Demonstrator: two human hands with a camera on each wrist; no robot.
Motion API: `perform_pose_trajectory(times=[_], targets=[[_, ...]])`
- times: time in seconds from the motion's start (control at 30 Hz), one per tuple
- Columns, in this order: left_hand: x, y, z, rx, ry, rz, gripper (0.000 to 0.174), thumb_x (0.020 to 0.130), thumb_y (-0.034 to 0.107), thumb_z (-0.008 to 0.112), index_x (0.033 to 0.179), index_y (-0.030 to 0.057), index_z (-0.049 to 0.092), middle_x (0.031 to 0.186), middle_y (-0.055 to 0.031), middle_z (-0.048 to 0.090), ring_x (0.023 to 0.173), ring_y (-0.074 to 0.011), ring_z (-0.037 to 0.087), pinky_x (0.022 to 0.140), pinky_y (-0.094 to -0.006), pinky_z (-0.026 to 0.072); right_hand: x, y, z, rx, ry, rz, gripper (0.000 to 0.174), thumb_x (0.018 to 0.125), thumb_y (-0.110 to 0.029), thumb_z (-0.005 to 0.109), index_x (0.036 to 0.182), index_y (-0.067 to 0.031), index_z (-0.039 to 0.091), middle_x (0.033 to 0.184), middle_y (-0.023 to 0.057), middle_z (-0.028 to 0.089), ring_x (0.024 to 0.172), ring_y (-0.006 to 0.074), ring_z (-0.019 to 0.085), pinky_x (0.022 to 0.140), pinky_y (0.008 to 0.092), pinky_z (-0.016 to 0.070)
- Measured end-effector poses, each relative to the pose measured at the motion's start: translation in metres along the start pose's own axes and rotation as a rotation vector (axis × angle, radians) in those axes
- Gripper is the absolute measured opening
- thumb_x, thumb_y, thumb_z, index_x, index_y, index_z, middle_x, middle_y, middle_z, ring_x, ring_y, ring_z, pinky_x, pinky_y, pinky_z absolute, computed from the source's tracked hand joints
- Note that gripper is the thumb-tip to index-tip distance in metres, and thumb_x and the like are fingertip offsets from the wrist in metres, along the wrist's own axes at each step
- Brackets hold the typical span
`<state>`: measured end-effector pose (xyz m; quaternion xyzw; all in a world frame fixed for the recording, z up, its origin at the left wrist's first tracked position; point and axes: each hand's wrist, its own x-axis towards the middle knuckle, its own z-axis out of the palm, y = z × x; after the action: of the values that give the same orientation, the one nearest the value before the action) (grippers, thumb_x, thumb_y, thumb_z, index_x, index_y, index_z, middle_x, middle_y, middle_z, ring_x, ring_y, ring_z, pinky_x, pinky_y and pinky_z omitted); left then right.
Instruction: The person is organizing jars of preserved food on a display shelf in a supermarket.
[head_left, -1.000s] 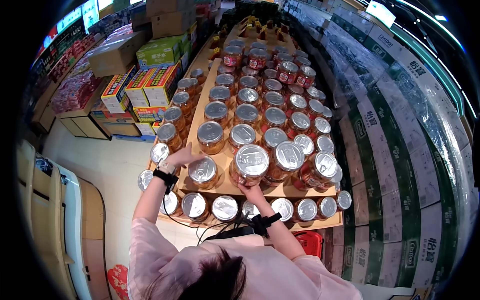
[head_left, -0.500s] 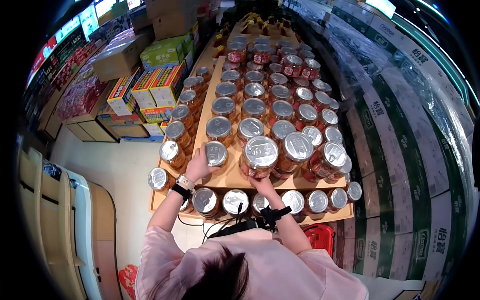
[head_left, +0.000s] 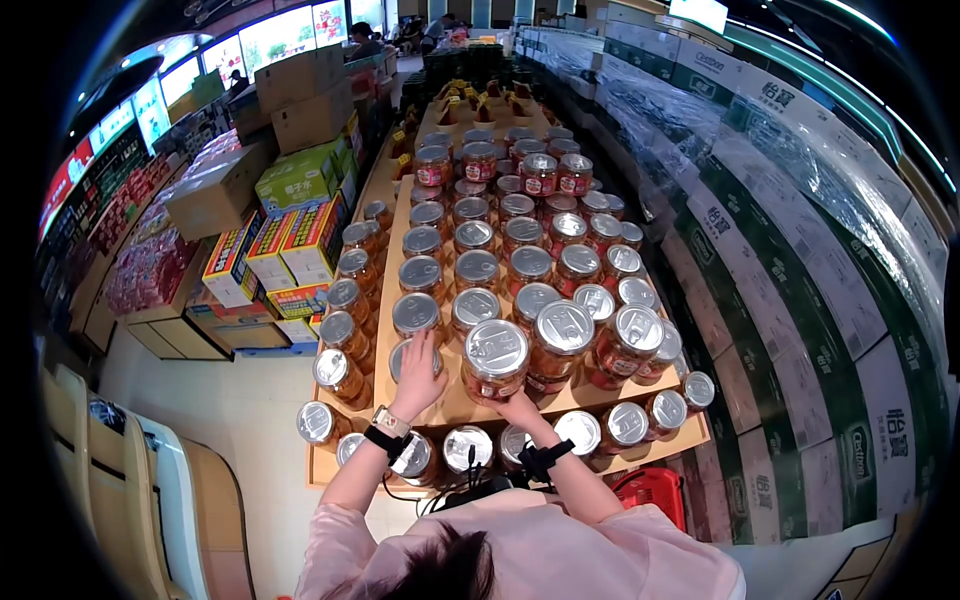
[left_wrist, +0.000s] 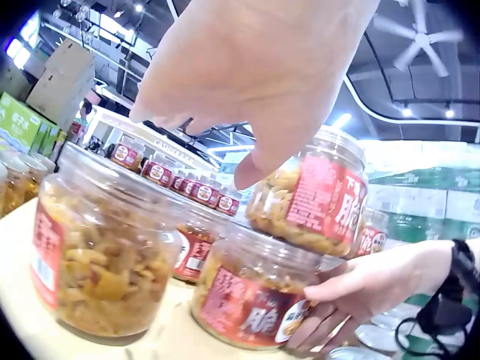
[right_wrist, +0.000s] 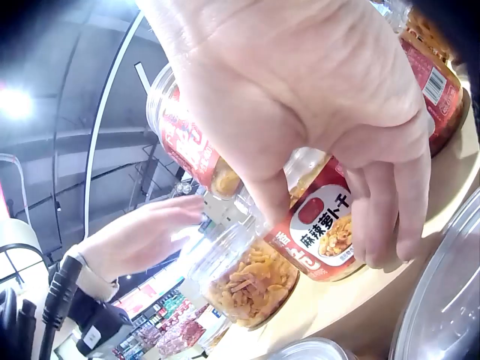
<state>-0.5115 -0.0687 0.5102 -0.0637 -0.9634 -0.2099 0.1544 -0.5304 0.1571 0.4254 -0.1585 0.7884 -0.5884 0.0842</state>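
In the head view my left hand (head_left: 420, 375) lies over the lid of a front-left jar (head_left: 398, 360), its fingers stretched forward. The right wrist view shows that jar of dried radish (right_wrist: 251, 281) with the left hand (right_wrist: 142, 232) above it, holding nothing. My right hand (head_left: 518, 408) grips the lower jar of a two-high stack at the front edge. Thumb and fingers curl about its red label (right_wrist: 322, 225). On top sits another silver-lidded jar (head_left: 496, 348), and the left wrist view shows the lower jar (left_wrist: 247, 304) standing on the board.
Rows of similar jars (head_left: 475, 268) run back along the wooden display (head_left: 440, 410). More stand on the lower ledge (head_left: 322, 470) along its left and front. Wrapped cartons (head_left: 740, 320) are piled on the right, boxes (head_left: 310, 240) on the left. A red basket (head_left: 650, 495) is below the front right corner.
My left hand has moved from the left side of the front-left jar to over its lid. The right hand stays on the lower stacked jar. The head view has tipped up.
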Motion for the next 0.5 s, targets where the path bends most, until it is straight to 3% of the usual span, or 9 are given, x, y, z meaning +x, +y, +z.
perform_pose_trajectory(times=[0.07,0.1,0.2,0.23,0.33,0.37,0.5], targets=[[0.011,0.020,-0.012,-0.004,-0.202,-0.007,0.081,0.072,0.019,0.067,0.140,0.0026,0.026,0.146,-0.0189,0.025,0.137,-0.0357,0.018,0.109,-0.0537,0.0157,-0.005,-0.006,-0.002,-0.008,0.023,0.037,0.063,0.075,-0.025,0.076,0.126,-0.0002,0.048,0.125,0.0114,0.055,0.118,0.0211,0.050,0.097,0.0329,0.0402],[0.012,0.028,-0.017,0.110,-0.228,0.002,0.081,0.072,0.018,0.067,0.141,0.0046,0.026,0.146,-0.0173,0.027,0.137,-0.0322,0.022,0.110,-0.0526,0.0142,-0.003,-0.001,-0.002,0.009,0.032,0.083,0.068,0.071,-0.028,0.079,0.124,0.0004,0.048,0.122,0.0121,0.057,0.114,0.0213,0.053,0.095,0.0326,0.0422],[0.021,0.009,0.008,0.063,-0.300,0.176,0.082,0.072,0.020,0.067,0.141,0.0069,0.025,0.144,-0.0173,0.030,0.137,-0.0287,0.023,0.111,-0.0526,0.0096,-0.005,-0.023,-0.016,0.031,-0.105,0.202,0.065,0.071,-0.026,0.079,0.123,-0.0002,0.050,0.119,0.0110,0.059,0.108,0.0209,0.056,0.091,0.0322,0.0446],[0.020,0.016,0.010,-0.021,-0.276,0.197,0.078,0.073,0.022,0.067,0.139,0.0066,0.028,0.133,-0.0186,0.046,0.127,-0.0306,0.040,0.112,-0.0513,0.0075,-0.003,-0.019,-0.016,0.031,-0.116,0.273,0.064,0.070,-0.025,0.080,0.122,-0.0003,0.051,0.115,0.0099,0.061,0.104,0.0206,0.058,0.088,0.0318,0.0459],[0.017,0.021,0.022,-0.142,-0.436,0.078,0.074,0.073,0.021,0.067,0.137,0.0063,0.031,0.116,-0.0183,0.059,0.111,-0.0332,0.053,0.112,-0.0512,0.0071,0.001,-0.009,-0.013,0.006,-0.086,0.199,0.058,0.070,-0.024,0.079,0.117,-0.0001,0.054,0.111,0.0100,0.062,0.101,0.0203,0.059,0.085,0.0308,0.0467],[0.015,0.017,0.029,-0.183,-0.347,0.127,0.072,0.074,0.022,0.066,0.136,0.0060,0.032,0.102,-0.0164,0.065,0.101,-0.0338,0.059,0.112,-0.0514,0.0067,0.001,-0.008,-0.012,0.041,-0.087,0.155,0.061,0.070,-0.024,0.079,0.118,0.0003,0.052,0.112,0.0110,0.061,0.103,0.0210,0.058,0.086,0.0311,0.0461],[0.013,0.011,0.033,-0.029,-0.304,0.150,0.072,0.076,0.023,0.064,0.137,0.0076,0.030,0.114,-0.0147,0.060,0.110,-0.0309,0.055,0.110,-0.0572,0.0050,-0.002,-0.012,-0.005,0.028,-0.031,0.068,0.074,0.068,-0.027,0.080,0.125,0.0017,0.041,0.118,0.0155,0.057,0.109,0.0245,0.055,0.091,0.0330,0.0429]])
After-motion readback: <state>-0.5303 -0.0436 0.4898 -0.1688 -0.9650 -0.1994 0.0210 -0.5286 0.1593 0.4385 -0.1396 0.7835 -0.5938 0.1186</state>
